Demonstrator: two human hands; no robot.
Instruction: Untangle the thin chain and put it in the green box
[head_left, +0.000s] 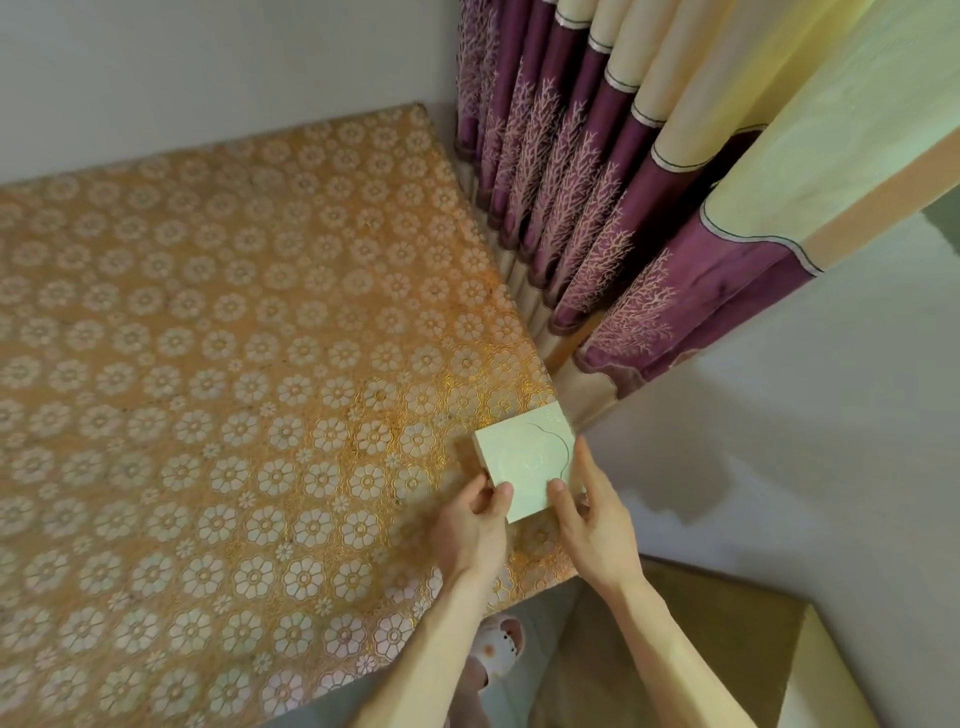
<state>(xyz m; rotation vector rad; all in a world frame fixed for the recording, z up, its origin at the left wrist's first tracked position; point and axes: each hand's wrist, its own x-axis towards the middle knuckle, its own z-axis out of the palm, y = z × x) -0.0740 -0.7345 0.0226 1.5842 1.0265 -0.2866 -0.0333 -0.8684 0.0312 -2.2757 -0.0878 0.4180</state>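
A pale green square box (524, 460) with an embossed lid lies shut near the right edge of the table (218, 364). My left hand (475, 525) grips its near left corner, thumb on the lid. My right hand (592, 514) holds its right side, with the thumb on the lid and the fingers along the edge. The box rests on or just above the table's flowered orange cloth. No thin chain is visible anywhere.
A purple and cream curtain (597, 218) hangs close beyond the table's right edge. A tan cardboard box (727, 649) stands on the floor at lower right. My slippered foot (501, 644) shows below the table's front edge. Grey walls border the table.
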